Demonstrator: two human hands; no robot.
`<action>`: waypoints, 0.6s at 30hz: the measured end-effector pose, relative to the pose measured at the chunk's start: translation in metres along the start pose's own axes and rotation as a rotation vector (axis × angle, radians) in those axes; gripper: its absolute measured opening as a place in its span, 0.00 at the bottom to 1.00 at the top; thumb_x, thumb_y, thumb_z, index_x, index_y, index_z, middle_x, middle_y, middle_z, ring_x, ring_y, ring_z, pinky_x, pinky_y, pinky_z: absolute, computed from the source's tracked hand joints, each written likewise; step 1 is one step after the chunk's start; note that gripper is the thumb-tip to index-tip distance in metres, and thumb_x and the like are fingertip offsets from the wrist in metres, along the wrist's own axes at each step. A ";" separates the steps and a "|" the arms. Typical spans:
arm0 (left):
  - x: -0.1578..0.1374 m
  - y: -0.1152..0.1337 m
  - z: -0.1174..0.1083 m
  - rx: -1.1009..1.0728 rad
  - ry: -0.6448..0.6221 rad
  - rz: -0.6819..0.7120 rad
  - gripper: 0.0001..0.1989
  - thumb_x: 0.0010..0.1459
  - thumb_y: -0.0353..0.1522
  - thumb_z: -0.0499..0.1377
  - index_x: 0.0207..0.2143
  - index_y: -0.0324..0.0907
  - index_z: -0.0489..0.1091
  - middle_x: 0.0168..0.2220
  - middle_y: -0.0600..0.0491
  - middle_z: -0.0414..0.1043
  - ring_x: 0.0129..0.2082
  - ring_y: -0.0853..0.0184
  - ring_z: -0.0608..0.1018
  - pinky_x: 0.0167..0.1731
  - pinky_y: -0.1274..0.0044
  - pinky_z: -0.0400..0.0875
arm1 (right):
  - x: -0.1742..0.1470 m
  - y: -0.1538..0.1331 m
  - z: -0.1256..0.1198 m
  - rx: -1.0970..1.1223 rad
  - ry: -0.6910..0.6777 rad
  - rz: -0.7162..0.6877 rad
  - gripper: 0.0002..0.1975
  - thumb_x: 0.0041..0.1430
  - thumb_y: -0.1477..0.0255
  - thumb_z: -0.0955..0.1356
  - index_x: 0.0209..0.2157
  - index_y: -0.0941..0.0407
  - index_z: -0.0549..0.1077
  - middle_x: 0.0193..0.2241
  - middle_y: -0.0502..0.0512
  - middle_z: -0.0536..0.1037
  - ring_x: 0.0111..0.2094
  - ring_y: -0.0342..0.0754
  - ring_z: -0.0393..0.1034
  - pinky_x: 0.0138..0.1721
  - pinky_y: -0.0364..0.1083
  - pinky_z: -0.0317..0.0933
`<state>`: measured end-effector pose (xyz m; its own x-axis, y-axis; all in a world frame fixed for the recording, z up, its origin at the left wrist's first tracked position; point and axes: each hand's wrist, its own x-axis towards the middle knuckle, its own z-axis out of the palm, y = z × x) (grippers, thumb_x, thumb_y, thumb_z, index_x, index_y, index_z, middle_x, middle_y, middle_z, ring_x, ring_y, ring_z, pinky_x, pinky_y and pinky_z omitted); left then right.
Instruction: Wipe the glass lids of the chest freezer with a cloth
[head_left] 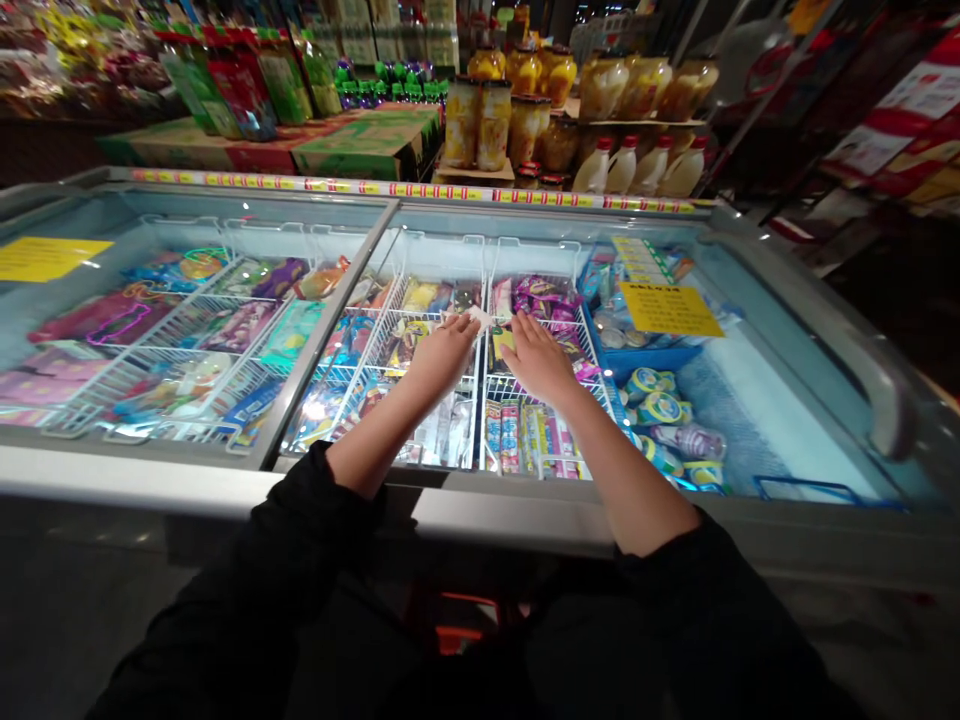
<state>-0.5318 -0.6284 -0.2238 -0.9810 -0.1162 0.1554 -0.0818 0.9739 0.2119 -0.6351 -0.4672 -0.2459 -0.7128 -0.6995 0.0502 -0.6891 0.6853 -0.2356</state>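
White tissue-like scrap (482,318) here, left of yellow sign (670,309); I judge it light, limp, tearable, best pinned under flat fingertips. Left grip (447,350) unclenched at its edge; right grip (540,360) flattened, nothing grasped.

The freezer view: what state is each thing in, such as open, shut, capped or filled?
Left hand: flat, palm down, fingers extended
Right hand: flat, palm down, fingers extended
White scrap: by the fingertips; exact shape unclear
Glass-topped chest freezer: appears shut
Wire baskets: stocked with wrapped packs
Right-hand yellow notice: flat, printed side up
Fruit jars: lidded, upright
Pale jugs: capped, upright
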 end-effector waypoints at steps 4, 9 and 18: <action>-0.020 0.014 0.002 0.015 -0.013 0.038 0.33 0.65 0.14 0.47 0.69 0.37 0.67 0.71 0.39 0.63 0.71 0.48 0.67 0.63 0.56 0.74 | 0.002 -0.003 0.001 -0.004 -0.002 0.005 0.37 0.74 0.61 0.53 0.76 0.66 0.50 0.78 0.63 0.48 0.78 0.59 0.40 0.77 0.59 0.39; 0.022 0.004 0.011 -0.045 -0.050 0.175 0.34 0.65 0.14 0.49 0.68 0.43 0.68 0.73 0.48 0.61 0.74 0.57 0.64 0.70 0.63 0.65 | 0.001 -0.003 -0.002 -0.014 -0.011 0.003 0.37 0.74 0.63 0.54 0.75 0.71 0.51 0.78 0.66 0.47 0.78 0.58 0.41 0.78 0.56 0.37; 0.015 -0.006 -0.001 0.103 0.016 -0.094 0.29 0.66 0.15 0.48 0.65 0.37 0.70 0.69 0.40 0.67 0.68 0.52 0.72 0.61 0.62 0.75 | 0.002 0.000 -0.002 -0.010 -0.020 0.007 0.37 0.75 0.58 0.54 0.76 0.64 0.50 0.78 0.63 0.48 0.78 0.57 0.41 0.77 0.57 0.40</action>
<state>-0.5462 -0.6357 -0.2216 -0.9652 -0.2105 0.1554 -0.1920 0.9732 0.1263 -0.6364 -0.4679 -0.2436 -0.7149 -0.6986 0.0288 -0.6855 0.6922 -0.2258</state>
